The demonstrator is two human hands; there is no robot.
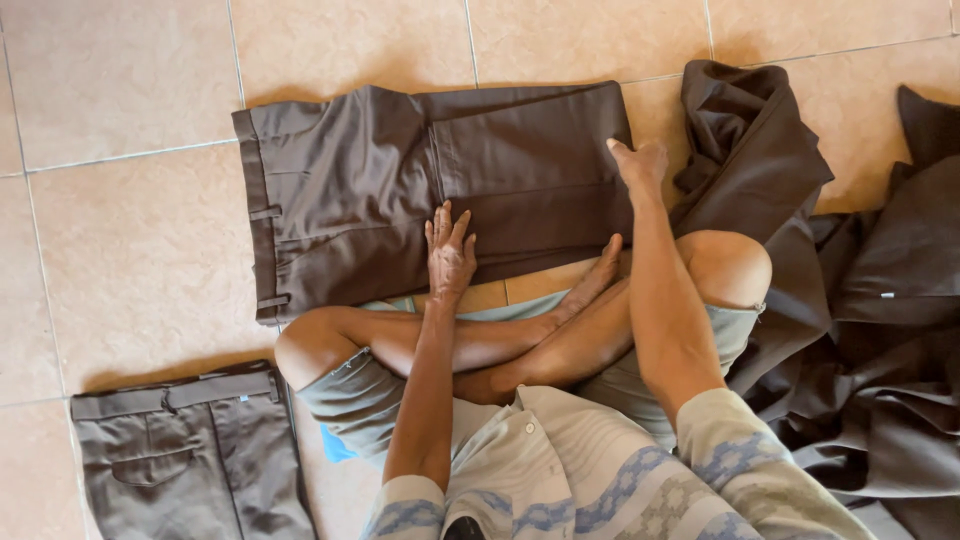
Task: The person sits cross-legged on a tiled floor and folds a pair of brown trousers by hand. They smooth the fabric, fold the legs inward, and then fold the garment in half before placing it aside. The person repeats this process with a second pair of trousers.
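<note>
- We see a small pale tag on the dark cloth heap at the right, and a tiny light label at the waistband of the folded grey-brown trousers, lower left.
- The brown trousers lie folded flat on the tiled floor, waistband to the left, just ahead of our crossed legs.
- Our left hand rests flat on them, fingers slightly spread.
- Our right hand presses their right edge, fingers curled under, thumb out.

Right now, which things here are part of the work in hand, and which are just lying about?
In hand:
- folded brown trousers, pressed flat by left hand
- right hand on their folded edge

Lying about:
- second folded trousers, lower left
- heap of dark garments, right
</note>
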